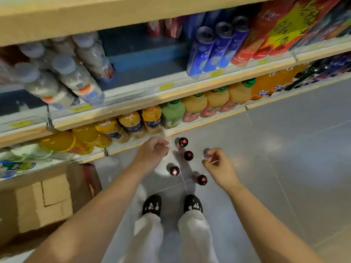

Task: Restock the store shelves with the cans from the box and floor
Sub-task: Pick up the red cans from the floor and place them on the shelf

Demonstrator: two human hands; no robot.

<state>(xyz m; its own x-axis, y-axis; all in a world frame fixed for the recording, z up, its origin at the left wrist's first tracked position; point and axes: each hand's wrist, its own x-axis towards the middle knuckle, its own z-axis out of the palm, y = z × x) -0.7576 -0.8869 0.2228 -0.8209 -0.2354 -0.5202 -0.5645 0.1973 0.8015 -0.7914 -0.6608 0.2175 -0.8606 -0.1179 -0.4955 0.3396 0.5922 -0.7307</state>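
Note:
Several dark cans with red tops stand on the grey floor between my hands: one (183, 142) by the shelf foot, one (188, 155) below it, one (174, 170) further left, one (201, 179) nearest my feet. My right hand (218, 165) curls its fingertips round the blurred grey top of another can (206, 150). My left hand (154, 150) hangs over the floor with fingers curled downward; only a dark sliver shows under it, so what it holds is hidden. The cardboard box (43, 204) sits at lower left under the shelving.
The shelves (171, 95) run across the top. Tall blue cans (214, 48) stand on the middle shelf beside a gap with a blue backing (142, 59). White bottles fill the left; orange and green juice bottles line the lowest shelf. My black shoes (152, 205) stand just behind the cans.

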